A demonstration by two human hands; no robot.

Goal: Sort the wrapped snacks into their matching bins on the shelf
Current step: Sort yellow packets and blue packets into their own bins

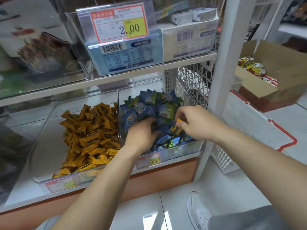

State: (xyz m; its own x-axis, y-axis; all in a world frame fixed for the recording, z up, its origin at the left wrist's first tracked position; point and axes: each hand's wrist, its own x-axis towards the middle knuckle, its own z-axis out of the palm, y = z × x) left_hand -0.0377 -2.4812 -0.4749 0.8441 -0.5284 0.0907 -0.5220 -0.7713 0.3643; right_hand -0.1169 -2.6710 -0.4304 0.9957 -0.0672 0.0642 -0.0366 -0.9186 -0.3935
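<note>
Two clear bins stand side by side on the low shelf. The left bin point(49, 123) holds a heap of yellow wrapped snacks point(89, 135). The right bin point(182, 147) is full of blue wrapped snacks point(149, 107). Both my hands are inside the right bin. My right hand point(197, 123) pinches a yellow wrapped snack point(176, 128) among the blue ones. My left hand point(142, 131) reaches into the blue pile with its fingers curled down; the fingertips are hidden among the wrappers.
A shelf above carries a clear bin with a 2.00 price tag point(118, 22) and white boxes point(191, 39). A white upright post point(221, 72) stands at the right. Beyond it are a white basket with red handles point(252, 130) and a cardboard box of snacks point(269, 77). My shoe point(197, 211) is on the tiled floor.
</note>
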